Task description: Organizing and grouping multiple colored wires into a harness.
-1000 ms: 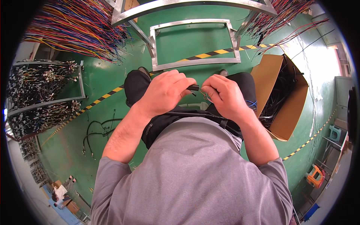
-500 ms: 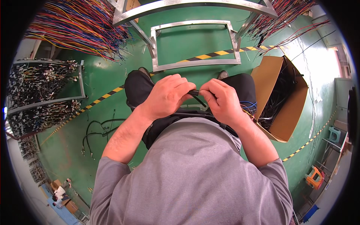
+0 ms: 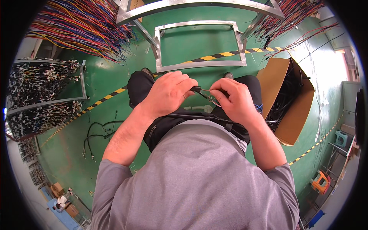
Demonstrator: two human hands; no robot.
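we grip a black tube (image 3: 196, 89) in our curled left hand (image 3: 170, 94), between our knees (image 3: 138, 86); just right of it, our right hand (image 3: 234, 98) pinches thin wires (image 3: 205, 90), left of a cardboard box (image 3: 273, 76).

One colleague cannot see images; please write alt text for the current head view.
A person's left hand grips a black tube, with thin wires running from its end to the right hand. A metal frame stands ahead on a green floor; an open cardboard box of black cables is on the right.
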